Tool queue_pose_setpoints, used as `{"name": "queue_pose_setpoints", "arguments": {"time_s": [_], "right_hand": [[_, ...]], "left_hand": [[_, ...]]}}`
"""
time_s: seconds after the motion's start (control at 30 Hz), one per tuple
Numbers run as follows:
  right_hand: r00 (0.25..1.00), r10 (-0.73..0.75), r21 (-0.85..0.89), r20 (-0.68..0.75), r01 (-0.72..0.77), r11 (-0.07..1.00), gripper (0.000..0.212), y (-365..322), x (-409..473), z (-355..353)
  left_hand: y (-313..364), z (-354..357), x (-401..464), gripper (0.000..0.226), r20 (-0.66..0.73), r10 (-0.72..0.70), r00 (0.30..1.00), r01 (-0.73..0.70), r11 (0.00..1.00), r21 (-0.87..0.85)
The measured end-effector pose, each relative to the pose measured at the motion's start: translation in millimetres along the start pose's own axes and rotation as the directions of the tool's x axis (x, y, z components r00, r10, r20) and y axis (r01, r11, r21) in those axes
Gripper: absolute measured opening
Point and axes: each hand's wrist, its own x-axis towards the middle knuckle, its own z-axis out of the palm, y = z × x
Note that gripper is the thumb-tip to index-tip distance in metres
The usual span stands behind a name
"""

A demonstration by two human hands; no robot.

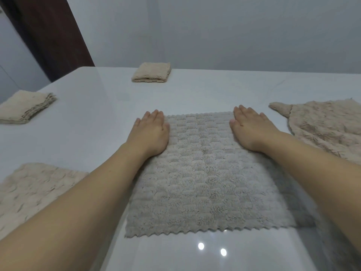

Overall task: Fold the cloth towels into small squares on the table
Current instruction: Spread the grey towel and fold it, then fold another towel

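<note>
From the head view, I am at the start of a fold, I think: the grey towel (207, 173) lies spread flat in the middle of the table (97, 118), near its front edge, and nothing of it is folded yet. My left hand (150, 132) presses flat on its far left corner and my right hand (251, 128) on its far right corner, fingers straight and together, gripping nothing. The next move will probably need me to pinch these far corners and bring them to the near zigzag edge, matching the edges well.

The towel is thick and fluffy, with a woven block pattern.

Two beige folded squares (151, 72) (25, 106) sit by the far edge and the left edge. A beige unfolded towel (328, 130) lies crumpled at the right edge; another beige towel (33, 188) lies at the left near me.
</note>
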Motion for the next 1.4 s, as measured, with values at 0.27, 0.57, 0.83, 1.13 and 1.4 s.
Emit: {"name": "queue_pose_setpoints", "arguments": {"time_s": [0.27,0.57,0.83,1.13,1.4], "right_hand": [[0.978,-0.135,0.013,-0.160,0.139,0.990,0.058,-26,-48,-10],[0.981,-0.192,0.008,-0.031,0.193,0.981,0.058,-30,-64,10],[1.000,0.006,-0.116,0.004,-0.005,0.993,0.060,-13,-71,-7],[0.983,-0.175,-0.007,0.045,0.176,0.984,0.061,-55,-124,11],[0.999,-0.032,-0.380,0.005,0.031,0.924,0.060,-53,-139,-16]], "left_hand": [[66,-12,-32,0.055,-0.153,0.111,0.982,-0.115,0.993,-0.016],[42,4,-52,0.059,-0.016,0.107,0.994,-0.107,0.994,-0.006],[-6,-11,-78,0.059,-0.056,-0.072,0.996,0.076,0.994,0.075],[31,7,-122,0.059,-0.035,0.128,0.991,-0.129,0.991,-0.040],[29,-6,-139,0.060,-0.150,0.017,0.989,-0.009,0.999,0.052]]}}
